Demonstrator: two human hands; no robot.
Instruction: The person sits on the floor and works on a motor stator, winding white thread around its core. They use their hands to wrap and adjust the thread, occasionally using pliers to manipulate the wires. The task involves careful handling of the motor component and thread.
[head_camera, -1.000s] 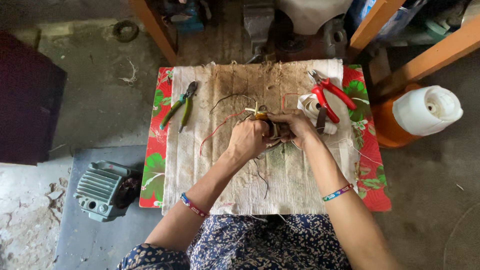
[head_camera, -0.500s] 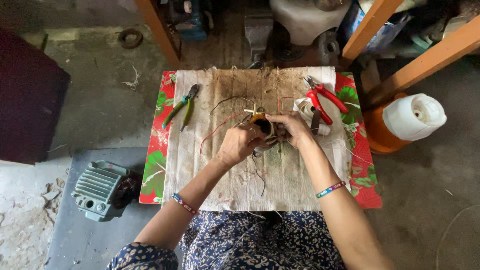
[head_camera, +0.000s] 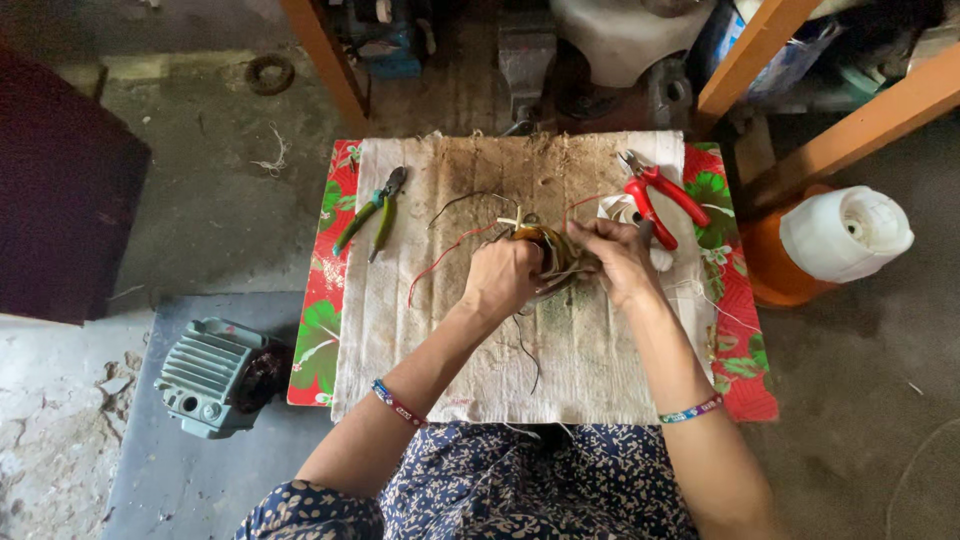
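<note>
concrete floor surrounds a low tabletop (head_camera: 735, 330) covered with a red floral sheet and a stained cloth (head_camera: 560, 360). at far left on the floor, a grey-green motor housing (head_camera: 205, 375) sits apart from the work. green-handled pliers (head_camera: 372, 212) lie on the cloth's left edge, within reach. at centre, the left hand (head_camera: 500, 275) closes its grip around the wire coil (head_camera: 548, 252), steadying it on the cloth. the right hand (head_camera: 620, 262) pinches strands at the coil's right side. red-handled cutters (head_camera: 655, 195) lie just beyond it.

Both hands (head_camera: 560, 272) grip wire coil (head_camera: 545, 250)
</note>
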